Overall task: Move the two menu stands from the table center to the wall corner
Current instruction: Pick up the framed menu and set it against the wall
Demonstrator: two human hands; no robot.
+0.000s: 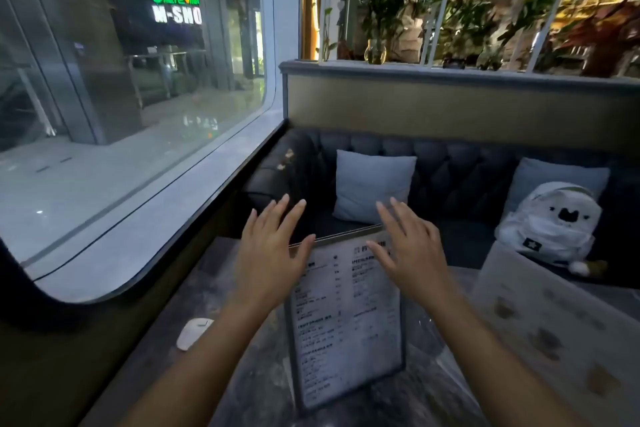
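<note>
A framed menu stand (pixel 346 319) with black-on-white text stands upright on the dark marbled table (pixel 242 374), in the middle of the view. A second menu stand (pixel 554 322), pale with brown pictures, leans at the right edge. My left hand (pixel 273 253) hovers at the first stand's top left corner, fingers spread, holding nothing. My right hand (pixel 412 246) hovers over its top right part, fingers also spread; whether either hand touches the frame is unclear.
A large window (pixel 121 114) with a pale sill runs along the left. A small white device (pixel 194 333) lies on the table near the wall. Beyond the table is a dark tufted sofa (pixel 460 177) with pale cushions (pixel 374 184) and a white bear backpack (pixel 550 222).
</note>
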